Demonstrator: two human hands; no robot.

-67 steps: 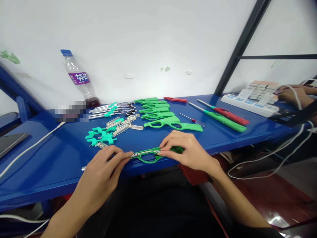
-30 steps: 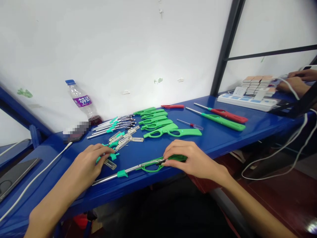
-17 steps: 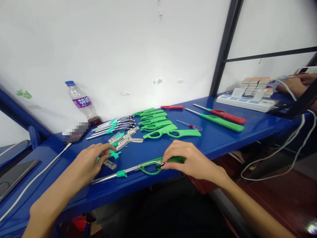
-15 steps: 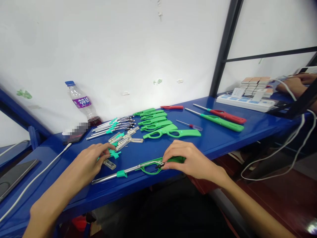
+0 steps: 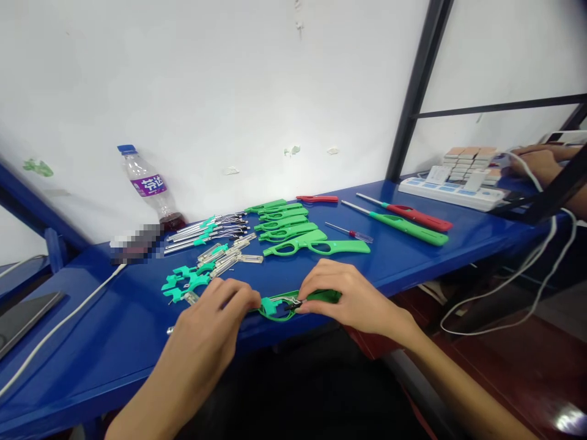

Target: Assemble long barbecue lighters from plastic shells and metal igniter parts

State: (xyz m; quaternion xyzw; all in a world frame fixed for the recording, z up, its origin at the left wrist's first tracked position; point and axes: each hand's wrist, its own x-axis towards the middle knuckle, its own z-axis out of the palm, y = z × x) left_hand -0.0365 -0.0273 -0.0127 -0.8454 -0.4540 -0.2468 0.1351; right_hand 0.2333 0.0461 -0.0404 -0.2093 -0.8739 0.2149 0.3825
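In front of me lies an opened green lighter half-shell (image 5: 328, 296), a long-nosed lighter with thin wires in its trigger loop. My right hand (image 5: 348, 293) pinches a small black igniter piece (image 5: 292, 305) at the end of those wires, over the shell. Between the fingertips of my left hand (image 5: 217, 315) is a teal plastic trigger (image 5: 271, 305), held at the loop. That hand covers most of the metal tube, whose tip (image 5: 170, 330) shows at its left. More teal triggers (image 5: 183, 281) lie in a loose pile beyond my left hand.
Behind are clear fuel tanks (image 5: 229, 256), metal tubes (image 5: 192, 238) with wires, green shells (image 5: 316, 244) and a screwdriver (image 5: 351, 233). Two whole lighters (image 5: 408, 227), a power strip (image 5: 452, 192) and a black post stand right. A bottle (image 5: 149, 186) and cable (image 5: 68, 321) are left.
My left hand has moved right from the teal pile to the lighter's trigger loop, bringing a teal trigger. My right hand stays at the igniter piece.
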